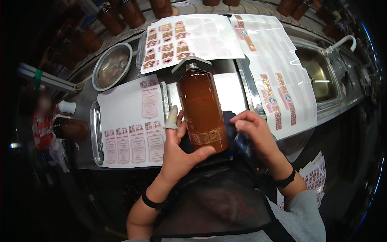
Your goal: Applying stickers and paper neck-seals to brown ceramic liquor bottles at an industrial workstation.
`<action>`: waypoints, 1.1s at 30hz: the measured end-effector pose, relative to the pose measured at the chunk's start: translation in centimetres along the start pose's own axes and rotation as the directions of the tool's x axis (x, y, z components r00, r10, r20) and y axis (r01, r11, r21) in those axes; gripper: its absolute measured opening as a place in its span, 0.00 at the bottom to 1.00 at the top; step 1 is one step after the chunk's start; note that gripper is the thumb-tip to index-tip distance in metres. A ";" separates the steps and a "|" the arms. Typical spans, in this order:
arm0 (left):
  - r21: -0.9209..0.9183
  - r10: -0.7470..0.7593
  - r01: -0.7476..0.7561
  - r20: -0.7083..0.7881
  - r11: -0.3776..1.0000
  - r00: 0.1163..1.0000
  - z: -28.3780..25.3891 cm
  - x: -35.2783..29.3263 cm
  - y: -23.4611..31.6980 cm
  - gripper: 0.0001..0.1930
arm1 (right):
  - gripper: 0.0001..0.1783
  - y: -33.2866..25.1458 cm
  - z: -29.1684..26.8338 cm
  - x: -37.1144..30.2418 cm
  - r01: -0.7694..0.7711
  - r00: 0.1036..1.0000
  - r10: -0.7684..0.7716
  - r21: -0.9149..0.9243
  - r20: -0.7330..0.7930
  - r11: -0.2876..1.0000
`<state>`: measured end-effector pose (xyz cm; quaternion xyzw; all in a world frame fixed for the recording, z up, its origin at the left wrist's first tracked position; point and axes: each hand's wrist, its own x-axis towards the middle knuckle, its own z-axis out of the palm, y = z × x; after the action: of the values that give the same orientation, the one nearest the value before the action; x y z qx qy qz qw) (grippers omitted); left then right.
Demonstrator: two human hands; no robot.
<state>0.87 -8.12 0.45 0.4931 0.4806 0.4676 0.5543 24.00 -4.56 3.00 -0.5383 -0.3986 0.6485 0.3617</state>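
A large brown glass bottle (pixel 201 103) with an open clear neck leans back against a grey angled rest, its embossed lower band toward me. My left hand (pixel 179 147) grips it low on the left side, thumb across the bottom edge. A pale finger cot with a yellow band covers one fingertip of that hand. Just right of the bottle, my right hand (pixel 256 133) has its fingers curled and thumb and fingertips close together in a pinch; what they hold, if anything, is too small to name. A dark blue shiny object (pixel 243 146) shows beneath that hand.
Label sheets lie around the bottle: a left sheet (pixel 121 109), a back sheet (pixel 213 36) and a right sheet (pixel 282 56). A metal bowl (pixel 129 56) stands at the back left, a brown bottle (pixel 70 128) at far left. A sink (pixel 335 86) is at right; several bottles line the back.
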 end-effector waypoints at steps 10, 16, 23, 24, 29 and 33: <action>0.604 0.066 -0.037 -0.026 0.796 0.997 0.1 -1.7 1.1 0.59 | 0.14 -4.2 7.4 -1.6 0.736 0.652 -0.655 -0.527 0.382 0.426; 0.589 0.214 -0.182 0.015 0.787 0.977 0.4 -1.1 0.1 0.57 | 0.12 -0.6 2.4 -1.8 0.423 0.844 -0.535 -0.574 -0.031 0.701; 0.445 0.093 -0.101 0.039 0.890 0.995 -0.6 -0.8 -1.0 0.60 | 0.12 0.2 2.9 -2.5 0.247 0.905 -0.268 -0.104 -0.330 0.963; 0.427 0.100 -0.116 0.060 0.897 0.993 -0.7 -0.5 -1.3 0.60 | 0.13 -0.4 3.9 -2.7 0.299 0.915 -0.316 -0.106 -0.251 0.948; 0.356 0.104 -0.118 0.058 0.927 0.993 0.1 -0.1 -1.0 0.61 | 0.13 2.2 0.5 -1.2 0.184 0.951 -0.230 -0.218 -0.207 0.958; 0.301 0.047 -0.064 0.064 0.952 0.997 -0.4 -0.1 -0.9 0.61 | 0.13 0.8 1.8 -2.1 0.280 0.917 -0.285 -0.059 -0.279 0.958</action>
<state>0.49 -8.25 -0.50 0.5984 0.5166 0.3898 0.4723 22.55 -7.03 3.29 -0.5658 -0.4217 0.5019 0.5001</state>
